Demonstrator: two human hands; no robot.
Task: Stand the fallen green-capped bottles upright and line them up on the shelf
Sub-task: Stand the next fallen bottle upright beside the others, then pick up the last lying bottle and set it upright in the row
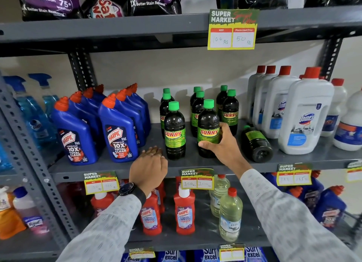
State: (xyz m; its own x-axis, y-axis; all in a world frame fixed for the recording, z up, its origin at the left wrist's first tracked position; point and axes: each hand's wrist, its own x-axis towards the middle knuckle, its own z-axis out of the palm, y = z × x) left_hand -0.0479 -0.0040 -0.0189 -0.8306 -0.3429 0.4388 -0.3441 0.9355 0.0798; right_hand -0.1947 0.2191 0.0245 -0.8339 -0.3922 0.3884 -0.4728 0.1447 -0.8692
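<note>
Right hand (219, 144) grips an upright dark green-capped plastic bottle (208, 130), aligning its row; left hand (150, 165) rests, apparently empty, on the grey metal shelf (117, 168).

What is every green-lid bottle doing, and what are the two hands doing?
Front middle bottle: upright, right hand gripping it.
Front left bottle: upright, untouched.
Back bottles: upright in rows.
Fallen bottle: lying on its side, base toward the camera.
Right hand: closed around the front middle bottle.
Left hand: resting on the shelf edge, holding nothing.

One fallen bottle (256, 144) lies right of the upright bottles (175, 131).
</note>
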